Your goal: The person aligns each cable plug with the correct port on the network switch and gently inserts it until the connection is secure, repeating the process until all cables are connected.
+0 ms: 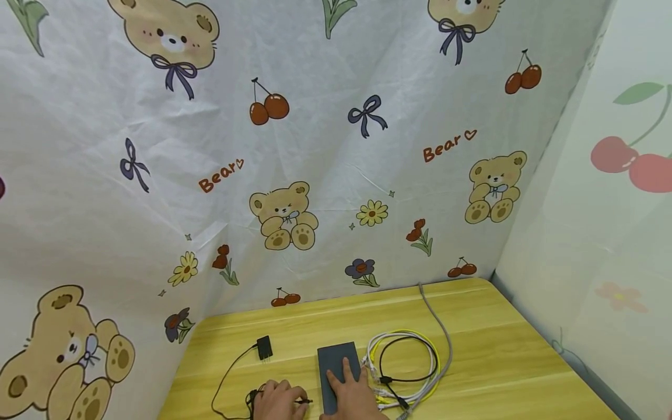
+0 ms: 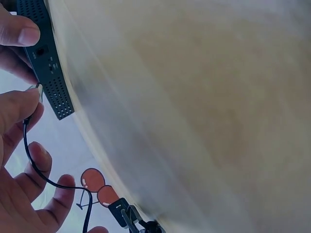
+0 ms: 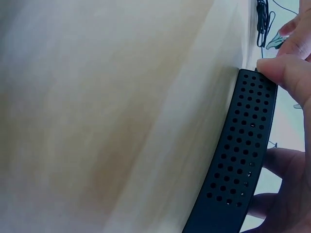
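Note:
A dark flat box (image 1: 326, 373) with perforated sides lies on the wooden table; in the left wrist view its side (image 2: 44, 63) shows a small round socket and vent holes. My right hand (image 1: 354, 395) rests on it, fingers straight and spread over the top, thumb (image 3: 274, 70) pressing at a near corner. Just left of the box, my left hand (image 1: 278, 401) pinches a thin black power plug (image 1: 303, 401) between thumb and fingertips. The plug's tip points toward the box. Its black cord (image 2: 31, 155) trails beneath the left fingers.
A black power adapter (image 1: 265, 347) lies at the left, its thin cord (image 1: 216, 388) looping back to the left hand. Coiled white, yellow and black cables (image 1: 406, 335) lie right of the box, with a grey cable (image 1: 441, 321) reaching the back edge. Printed curtains (image 1: 325, 151) stand behind.

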`<state>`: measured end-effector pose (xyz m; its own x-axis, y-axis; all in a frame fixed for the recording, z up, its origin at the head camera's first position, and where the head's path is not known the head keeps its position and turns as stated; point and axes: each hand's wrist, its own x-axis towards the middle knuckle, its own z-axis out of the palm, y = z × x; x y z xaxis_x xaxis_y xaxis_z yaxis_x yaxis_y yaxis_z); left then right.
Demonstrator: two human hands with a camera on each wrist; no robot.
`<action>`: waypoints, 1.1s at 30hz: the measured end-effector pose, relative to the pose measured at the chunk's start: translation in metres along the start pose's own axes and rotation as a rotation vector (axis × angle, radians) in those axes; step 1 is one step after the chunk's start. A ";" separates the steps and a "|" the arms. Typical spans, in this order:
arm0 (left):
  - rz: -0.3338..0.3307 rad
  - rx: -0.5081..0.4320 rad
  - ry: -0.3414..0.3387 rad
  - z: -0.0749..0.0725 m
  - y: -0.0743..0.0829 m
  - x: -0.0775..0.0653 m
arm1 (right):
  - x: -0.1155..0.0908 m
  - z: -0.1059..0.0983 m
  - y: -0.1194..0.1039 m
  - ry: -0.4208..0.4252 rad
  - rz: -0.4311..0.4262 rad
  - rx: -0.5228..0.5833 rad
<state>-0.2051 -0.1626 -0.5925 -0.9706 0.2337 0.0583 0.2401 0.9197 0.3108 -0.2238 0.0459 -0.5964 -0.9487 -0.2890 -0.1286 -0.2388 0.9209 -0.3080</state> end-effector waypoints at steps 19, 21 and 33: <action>0.066 -0.056 0.047 -0.004 0.001 -0.005 | 0.004 0.003 0.002 -0.019 -0.004 0.006; 0.064 -0.060 0.056 -0.004 0.002 -0.005 | 0.004 0.004 0.002 -0.011 -0.008 0.010; 0.042 -0.068 0.083 -0.004 0.005 -0.005 | 0.003 0.003 0.005 0.024 -0.016 0.116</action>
<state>-0.1994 -0.1604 -0.5878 -0.9585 0.2422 0.1501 0.2817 0.8854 0.3698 -0.2267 0.0489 -0.6016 -0.9499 -0.2959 -0.1003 -0.2299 0.8793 -0.4171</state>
